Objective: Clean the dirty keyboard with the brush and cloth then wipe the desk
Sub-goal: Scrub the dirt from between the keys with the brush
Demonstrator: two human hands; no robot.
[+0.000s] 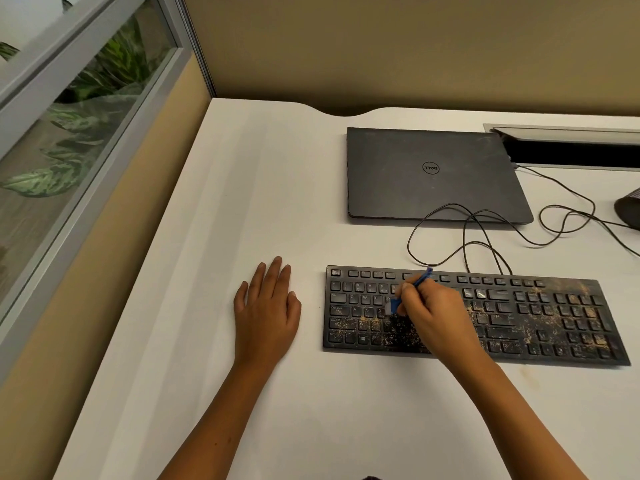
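Note:
A black keyboard (540,317) lies on the white desk (263,188), speckled with tan crumbs over its lower rows and right side. My right hand (436,317) rests over the keyboard's left half and grips a small blue-handled brush (420,280), whose pale bristles touch the keys near the A-S-D row. My left hand (266,313) lies flat on the desk, fingers together, just left of the keyboard and apart from it. No cloth is in view.
A closed dark laptop (433,174) sits behind the keyboard. Thin black cables (485,233) loop between them. A cable slot (568,147) opens at the back right, a dark object (628,209) sits at the right edge, and a glass partition (69,140) runs along the left.

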